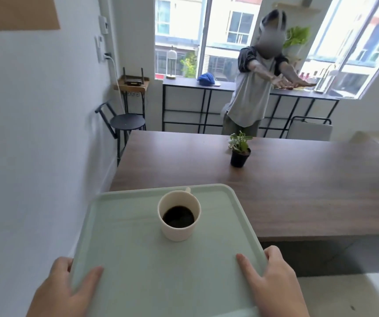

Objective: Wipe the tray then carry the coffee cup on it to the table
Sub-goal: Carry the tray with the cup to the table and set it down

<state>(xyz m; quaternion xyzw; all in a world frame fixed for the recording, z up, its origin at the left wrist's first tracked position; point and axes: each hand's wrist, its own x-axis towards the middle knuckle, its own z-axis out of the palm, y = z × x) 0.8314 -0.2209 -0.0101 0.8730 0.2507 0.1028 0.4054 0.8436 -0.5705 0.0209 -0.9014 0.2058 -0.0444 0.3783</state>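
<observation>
A pale green tray (124, 236) is held level in front of me, its far edge over the near left corner of the brown wooden table (298, 191). A white coffee cup (179, 215) with dark coffee stands upright near the tray's middle. My left hand (62, 291) grips the tray's near left edge, thumb on top. My right hand (273, 282) grips the near right edge the same way.
A small potted plant (239, 149) stands on the table. Behind the table a person (250, 97) stretches both arms to the right, by a window counter. A black stool (126, 122) stands by the white wall on the left.
</observation>
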